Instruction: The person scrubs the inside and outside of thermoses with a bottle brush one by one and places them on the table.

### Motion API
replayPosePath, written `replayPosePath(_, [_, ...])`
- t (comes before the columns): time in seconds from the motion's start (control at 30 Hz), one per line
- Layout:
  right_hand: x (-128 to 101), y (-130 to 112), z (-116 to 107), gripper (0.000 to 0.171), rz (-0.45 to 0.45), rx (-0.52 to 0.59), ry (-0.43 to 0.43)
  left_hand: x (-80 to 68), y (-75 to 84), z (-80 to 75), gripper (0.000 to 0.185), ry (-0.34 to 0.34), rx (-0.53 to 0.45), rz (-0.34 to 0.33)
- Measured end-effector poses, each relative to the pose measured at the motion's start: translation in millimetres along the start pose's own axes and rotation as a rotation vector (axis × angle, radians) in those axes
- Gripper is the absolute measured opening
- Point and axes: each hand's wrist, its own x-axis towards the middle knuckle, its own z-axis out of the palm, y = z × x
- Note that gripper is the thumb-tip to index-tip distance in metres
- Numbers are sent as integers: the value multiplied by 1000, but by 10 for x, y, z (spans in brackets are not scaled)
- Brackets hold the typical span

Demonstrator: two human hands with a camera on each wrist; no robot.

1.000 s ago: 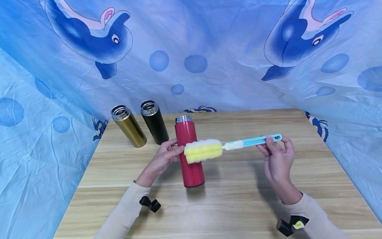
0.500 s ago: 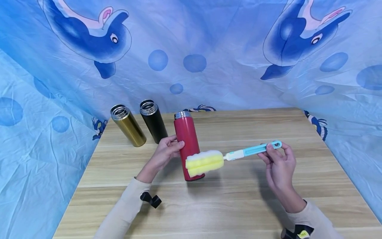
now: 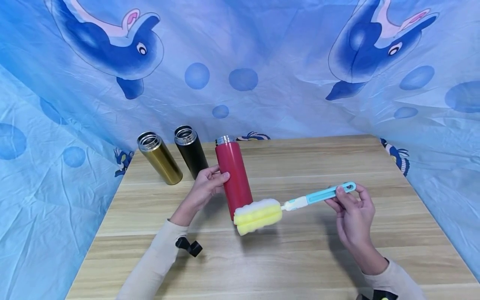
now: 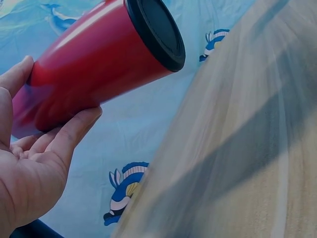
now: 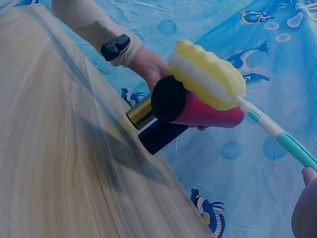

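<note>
1. Blue cloth [image 3: 277,46] printed with dolphins hangs at 12 o'clock and down both flanks, walling in my wood-grain table [image 3: 292,262].
2. At 10 o'clock the gold bottle [image 3: 161,160] stands uncapped, with the black bottle [image 3: 192,153] beside it towards 11. Both seem parked at the far edge so the middle of the table is left for my hands.
3. My left hand [image 3: 202,187] grips the red bottle [image 3: 232,173] just off centre towards 11 o'clock, thumb on one side and fingers on the other. I hold it raised from the wood and tilted, neck towards 11, base towards 5; gripping its side presumably leaves both ends free.
4. Over at 3 o'clock, my right hand [image 3: 354,216] pinches the brush [image 3: 296,203] near the end of its turquoise handle [image 3: 322,194], most likely for reach.
5. Its yellow-and-white sponge head [image 3: 258,216] points to 9 o'clock and overlaps the red bottle's lower end in my view; whether the two touch, I cannot tell. Holding the brush out sideways probably keeps my hands well apart.
</note>
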Motion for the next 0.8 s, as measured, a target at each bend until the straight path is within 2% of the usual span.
replayPosePath(0.37, [-45,41,-101,19,-31,23,3,75,-2,-36,49,43,-26,18])
replayPosePath(0.8, [-52,198,-196,23,8,-66,66,75,-2,7,48,7,-130,59])
